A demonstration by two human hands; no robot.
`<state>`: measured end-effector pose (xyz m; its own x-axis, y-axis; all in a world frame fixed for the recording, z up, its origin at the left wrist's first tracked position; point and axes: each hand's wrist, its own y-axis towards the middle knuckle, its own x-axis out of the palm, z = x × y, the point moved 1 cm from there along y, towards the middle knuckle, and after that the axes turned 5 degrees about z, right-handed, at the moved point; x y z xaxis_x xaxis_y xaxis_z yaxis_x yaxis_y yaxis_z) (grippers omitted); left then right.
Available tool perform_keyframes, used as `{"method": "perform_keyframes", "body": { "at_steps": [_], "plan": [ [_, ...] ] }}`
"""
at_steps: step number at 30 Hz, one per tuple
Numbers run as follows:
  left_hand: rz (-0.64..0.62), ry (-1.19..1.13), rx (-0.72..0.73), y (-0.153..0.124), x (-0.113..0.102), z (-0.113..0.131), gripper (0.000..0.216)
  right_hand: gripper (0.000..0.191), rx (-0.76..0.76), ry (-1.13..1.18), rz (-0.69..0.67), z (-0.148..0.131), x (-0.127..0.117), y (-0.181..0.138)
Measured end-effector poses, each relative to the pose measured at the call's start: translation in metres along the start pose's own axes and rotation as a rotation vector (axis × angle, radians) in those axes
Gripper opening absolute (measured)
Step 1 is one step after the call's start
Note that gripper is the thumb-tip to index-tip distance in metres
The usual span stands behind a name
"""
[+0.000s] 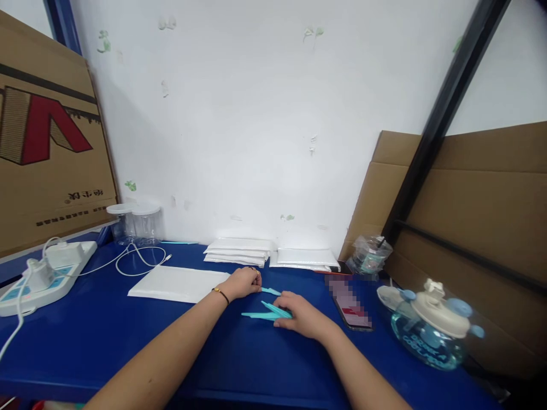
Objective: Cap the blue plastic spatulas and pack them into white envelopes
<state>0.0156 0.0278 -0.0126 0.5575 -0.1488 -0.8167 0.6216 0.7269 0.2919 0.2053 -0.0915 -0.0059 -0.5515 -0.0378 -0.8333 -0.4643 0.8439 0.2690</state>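
Note:
Low over the blue table (239, 353), my left hand (244, 282) is closed, its fingertips on the left end of a thin teal plastic stick (270, 291). The stick's other end reaches the fingers of my right hand (304, 316). Several similar teal sticks (260, 315) lie fanned between the thumb and fingers of that right hand, pointing left. Their exact kind is too small to make out. Left of my left hand, a white padded envelope (175, 283) lies flat, its right end partly behind my wrist.
Stacks of white envelopes (239, 245) lie against the wall. A phone (350, 302) and a blue-tinted drink bottle (431, 330) are on the right. At left are a power strip (64, 287), a white cable (128, 270), clear jars (146, 225) and a cardboard box (51, 188).

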Motion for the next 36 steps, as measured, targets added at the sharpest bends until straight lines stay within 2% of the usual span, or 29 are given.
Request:
{"method": "perform_keyframes", "body": {
  "at_steps": [5, 8, 11, 12, 14, 17, 22, 28, 31, 33, 36],
  "plan": [
    [0.036, -0.035, -0.001, 0.009, 0.02, -0.002, 0.005, 0.029, -0.042, -0.064, 0.07, -0.019, 0.023, 0.016],
    [0.025, -0.071, 0.001, 0.009, 0.023, -0.006, 0.009, 0.028, -0.023, -0.092, 0.186, -0.014, 0.013, 0.023],
    [0.033, -0.131, 0.0, 0.009, 0.023, -0.01, 0.014, 0.02, 0.118, -0.032, 0.382, 0.012, -0.009, 0.029],
    [0.033, -0.152, -0.008, 0.009, 0.022, -0.011, 0.016, 0.018, 0.179, -0.009, 0.384, 0.024, -0.015, 0.031],
    [0.023, -0.176, -0.038, 0.01, 0.022, -0.013, 0.019, 0.017, 0.275, 0.073, 0.247, 0.046, -0.02, 0.035],
    [0.008, -0.154, -0.084, 0.013, 0.02, -0.015, 0.021, 0.017, 0.353, 0.241, 0.152, 0.066, -0.016, 0.039],
    [-0.014, -0.114, -0.107, 0.015, 0.015, -0.014, 0.018, 0.022, 0.337, 0.265, 0.203, 0.071, -0.009, 0.038],
    [0.04, 0.063, -0.173, 0.014, 0.008, -0.012, 0.011, 0.024, 0.429, 0.13, 0.224, 0.089, -0.02, 0.023],
    [0.121, 0.148, -0.135, 0.011, 0.005, -0.005, 0.02, 0.023, 0.323, 0.027, 0.281, 0.078, -0.021, 0.023],
    [0.135, 0.142, -0.109, 0.009, 0.003, 0.001, 0.023, 0.019, 0.211, -0.034, 0.247, 0.062, -0.018, 0.027],
    [0.009, 0.029, -0.053, 0.005, 0.002, 0.008, 0.027, 0.018, 0.106, -0.099, 0.115, 0.042, -0.011, 0.033]
  ]
}}
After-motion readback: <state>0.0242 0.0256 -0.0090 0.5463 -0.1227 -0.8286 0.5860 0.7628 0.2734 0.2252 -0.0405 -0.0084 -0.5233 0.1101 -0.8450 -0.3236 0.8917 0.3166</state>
